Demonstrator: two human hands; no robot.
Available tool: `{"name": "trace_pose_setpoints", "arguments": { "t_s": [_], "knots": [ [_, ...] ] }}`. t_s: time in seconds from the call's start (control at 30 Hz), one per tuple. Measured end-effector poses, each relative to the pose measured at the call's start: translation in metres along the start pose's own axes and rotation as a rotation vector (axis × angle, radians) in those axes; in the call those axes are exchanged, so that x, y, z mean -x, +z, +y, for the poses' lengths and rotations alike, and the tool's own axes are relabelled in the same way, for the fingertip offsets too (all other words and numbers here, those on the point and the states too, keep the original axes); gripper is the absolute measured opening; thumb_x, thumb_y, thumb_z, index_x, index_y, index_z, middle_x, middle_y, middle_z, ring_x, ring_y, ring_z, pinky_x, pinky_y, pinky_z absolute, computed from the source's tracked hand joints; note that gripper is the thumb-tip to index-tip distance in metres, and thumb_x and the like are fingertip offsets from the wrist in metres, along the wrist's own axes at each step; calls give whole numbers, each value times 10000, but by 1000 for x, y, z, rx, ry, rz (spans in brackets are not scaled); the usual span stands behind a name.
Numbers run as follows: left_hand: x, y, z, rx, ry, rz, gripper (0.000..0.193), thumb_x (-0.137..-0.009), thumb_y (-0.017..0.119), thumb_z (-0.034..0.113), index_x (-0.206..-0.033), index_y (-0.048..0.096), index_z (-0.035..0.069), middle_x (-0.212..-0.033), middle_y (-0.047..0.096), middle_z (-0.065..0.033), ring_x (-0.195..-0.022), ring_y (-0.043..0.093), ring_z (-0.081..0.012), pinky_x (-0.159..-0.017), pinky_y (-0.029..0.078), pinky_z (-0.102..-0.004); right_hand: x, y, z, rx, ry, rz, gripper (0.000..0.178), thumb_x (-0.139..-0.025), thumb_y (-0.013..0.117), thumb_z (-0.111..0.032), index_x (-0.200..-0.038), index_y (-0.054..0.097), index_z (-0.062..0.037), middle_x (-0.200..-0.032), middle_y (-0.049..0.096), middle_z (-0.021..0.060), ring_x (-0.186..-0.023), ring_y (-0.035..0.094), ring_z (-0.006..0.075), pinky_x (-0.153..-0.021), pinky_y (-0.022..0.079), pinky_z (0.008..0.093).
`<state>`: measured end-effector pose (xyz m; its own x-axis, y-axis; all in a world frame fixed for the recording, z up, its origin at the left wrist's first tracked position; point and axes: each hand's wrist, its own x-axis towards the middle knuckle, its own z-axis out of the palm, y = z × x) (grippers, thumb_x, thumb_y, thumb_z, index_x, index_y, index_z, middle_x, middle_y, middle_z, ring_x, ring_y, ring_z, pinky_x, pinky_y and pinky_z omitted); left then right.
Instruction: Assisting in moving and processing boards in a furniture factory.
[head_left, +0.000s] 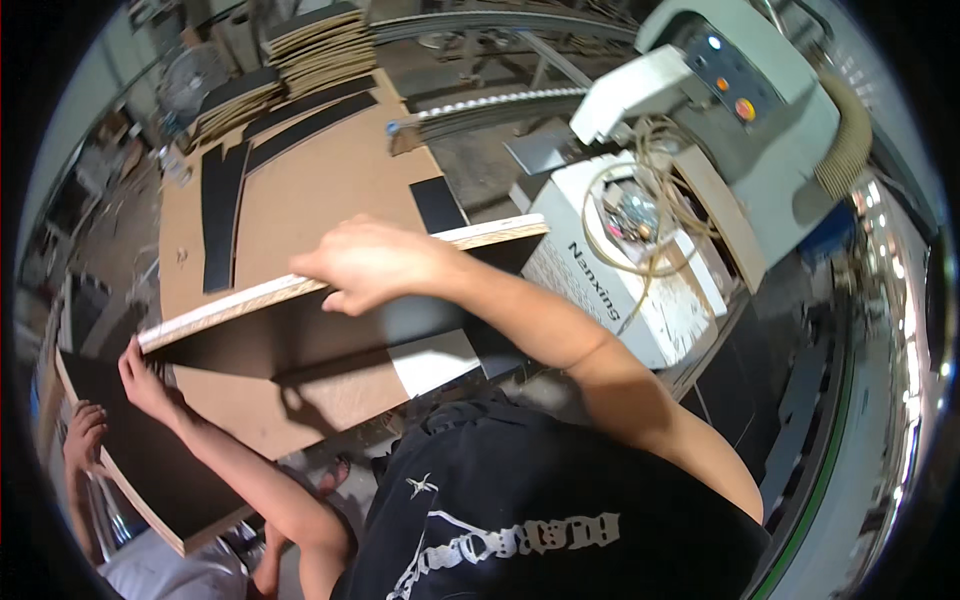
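I hold a long board (330, 330) with a dark face and a pale raw edge, standing on its edge across a brown worktable (330, 190). My right hand (365, 265) grips its top edge near the middle. My left hand (145, 375) holds the board's left end from below. A second dark panel (150, 470) with a pale edge lies lower left, and another person's hand (85, 432) rests on its left side.
Black strips (220, 210) and a black rectangle (438, 203) lie on the worktable. Stacks of boards (320, 45) stand at the back. A white machine (650, 270) with coiled cables, a control panel (725, 75) and a ribbed hose (850, 140) stands at the right.
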<state>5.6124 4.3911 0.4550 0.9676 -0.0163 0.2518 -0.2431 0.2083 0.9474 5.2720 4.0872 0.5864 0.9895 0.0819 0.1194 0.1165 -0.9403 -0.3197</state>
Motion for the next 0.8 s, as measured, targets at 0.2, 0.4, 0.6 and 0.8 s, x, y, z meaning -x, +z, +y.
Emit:
{"name": "trace_pose_setpoints", "arguments": {
  "t_s": [0.2, 0.4, 0.6, 0.8],
  "knots": [
    [3, 16, 2, -149, -7, 61, 158, -964, 670, 167, -964, 664, 9, -1004, 751, -107, -818, 674, -142, -686, 530, -258, 11, 0, 3, -27, 42, 48, 308, -758, 726, -174, -1014, 639, -28, -805, 696, 189, -835, 688, 390, -757, 541, 502],
    [-7, 0, -1, -181, 24, -3, 181, -983, 649, 172, -945, 646, -5, -985, 752, -121, -782, 675, -132, -627, 522, -230, 10, 2, 4, -30, -2, 71, 296, -729, 717, -142, -991, 651, -21, -776, 693, 185, -814, 692, 385, -745, 551, 498],
    [4, 30, 8, -296, 80, 36, 217, -988, 637, 167, -898, 647, -31, -987, 754, -128, -792, 687, -167, -710, 549, -271, 12, 3, 13, -36, 1, 99, 292, -712, 719, -123, -977, 653, -19, -770, 696, 178, -810, 695, 380, -733, 554, 491],
    [-2, -3, 32, -1083, 721, 94, 174, -938, 626, 117, -912, 751, -1, -943, 758, -140, -813, 706, -220, -776, 559, -366, -1, 21, 17, -68, -175, 260, 421, -751, 759, -251, -1102, 649, -47, -821, 677, 175, -877, 668, 367, -787, 535, 479]
  ]
}}
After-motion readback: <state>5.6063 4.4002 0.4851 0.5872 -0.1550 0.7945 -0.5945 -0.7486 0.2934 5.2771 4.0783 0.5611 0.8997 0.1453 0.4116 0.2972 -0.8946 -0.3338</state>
